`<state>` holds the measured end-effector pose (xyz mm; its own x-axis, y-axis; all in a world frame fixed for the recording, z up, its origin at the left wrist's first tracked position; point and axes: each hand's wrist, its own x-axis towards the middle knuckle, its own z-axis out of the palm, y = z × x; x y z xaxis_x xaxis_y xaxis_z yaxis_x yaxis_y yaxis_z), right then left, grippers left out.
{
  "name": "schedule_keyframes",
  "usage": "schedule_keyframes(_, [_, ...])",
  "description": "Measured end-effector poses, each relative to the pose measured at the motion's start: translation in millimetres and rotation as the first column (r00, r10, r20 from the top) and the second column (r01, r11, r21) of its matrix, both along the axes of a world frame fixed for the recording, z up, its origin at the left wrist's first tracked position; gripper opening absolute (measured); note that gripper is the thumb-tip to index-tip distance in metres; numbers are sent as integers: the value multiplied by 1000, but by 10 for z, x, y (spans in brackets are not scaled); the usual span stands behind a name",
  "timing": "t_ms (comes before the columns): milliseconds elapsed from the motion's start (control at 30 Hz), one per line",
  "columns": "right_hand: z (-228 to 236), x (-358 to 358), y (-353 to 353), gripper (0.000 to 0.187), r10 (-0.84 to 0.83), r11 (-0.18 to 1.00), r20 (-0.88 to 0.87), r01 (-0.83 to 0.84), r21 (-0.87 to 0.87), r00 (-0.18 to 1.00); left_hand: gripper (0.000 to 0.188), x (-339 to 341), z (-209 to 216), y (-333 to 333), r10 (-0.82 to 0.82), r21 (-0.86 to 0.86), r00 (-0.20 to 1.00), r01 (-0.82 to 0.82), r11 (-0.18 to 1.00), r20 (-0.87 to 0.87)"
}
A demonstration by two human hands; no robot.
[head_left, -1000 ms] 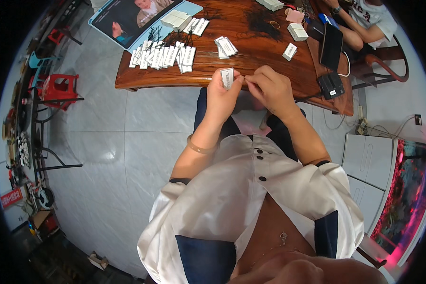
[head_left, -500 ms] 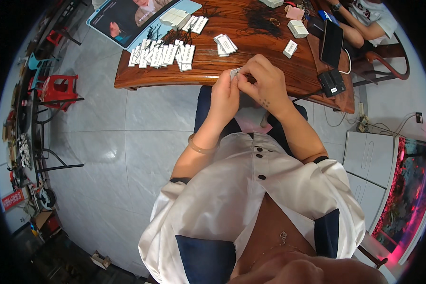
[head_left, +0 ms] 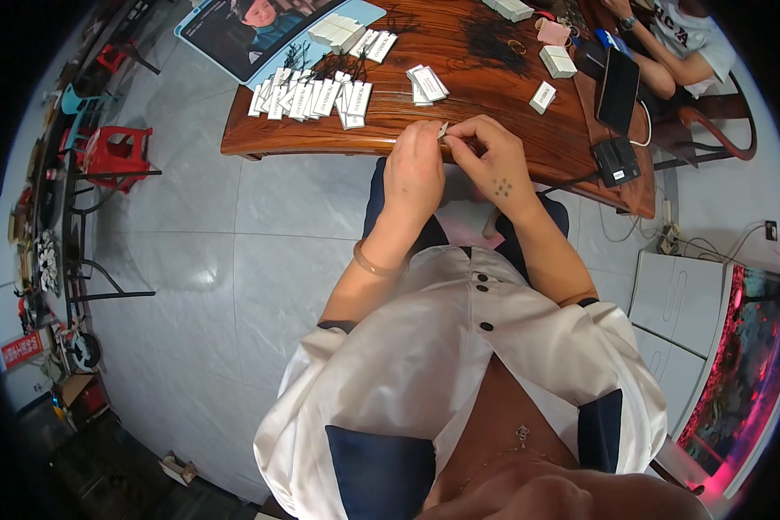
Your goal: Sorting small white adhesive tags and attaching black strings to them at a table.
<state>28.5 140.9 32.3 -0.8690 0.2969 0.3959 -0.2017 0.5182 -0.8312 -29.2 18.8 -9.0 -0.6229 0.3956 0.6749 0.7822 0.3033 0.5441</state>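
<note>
Floor point(head_left: 173, 338) is grey tile, takes up loads of the view. Next biggest is the shiny brown wood table point(head_left: 494, 94) up top, then the pale cabinet point(head_left: 678, 299) off to the right. Somebody in a white tee, a co-worker point(head_left: 689, 48) I guess you'd say, sits by the table's right end. Red plastic stool point(head_left: 120, 156) over on the left. Propped at the table's left end is a screen in a light blue frame point(head_left: 225, 43).

Spread of white tags point(head_left: 308, 97) sits along the front left of the table, overlapping, with a tangle of black strings point(head_left: 494, 43) farther back.

Now the hands. Left hand point(head_left: 416, 165) and right hand point(head_left: 494, 147) meet just at the table's front edge, tips nearly touching. Dark phone-like slab point(head_left: 618, 91) is off to the right, and a smaller pile of tags point(head_left: 429, 85) lies just beyond the fingers.

Tiniest bit: one pale tag point(head_left: 443, 131) between the fingertips. Left fingers are curled in, pinching it and mostly hiding it. Right thumb and index finger come together at its edge, but can't tell what they've actually got.
</note>
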Motion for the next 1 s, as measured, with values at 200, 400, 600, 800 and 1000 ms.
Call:
schedule_keyframes(200, [-43,-19,-46,13,2,995,26,1,-99,1000,26,-19,-36,-5,-8,25,1000,7,1000,17])
schedule_keyframes(400, [-15,12,-36,15,54,984,228,-13,-177,972,21,1,10,-34,16,0,1000,-17,1000,19])
schedule_keyframes(600, [56,51,-2,13,106,980,286,-51,-191,952,16,8,48,-72,-20,17,994,18,1000,107])
schedule_keyframes(800, [31,25,51,14,97,995,187,-101,9,978,15,28,46,-72,-82,32,993,79,996,90])
schedule_keyframes(1000, [16,5,268,17,125,980,122,-104,-171,985,12,38,87,-149,-372,175,762,330,927,530])
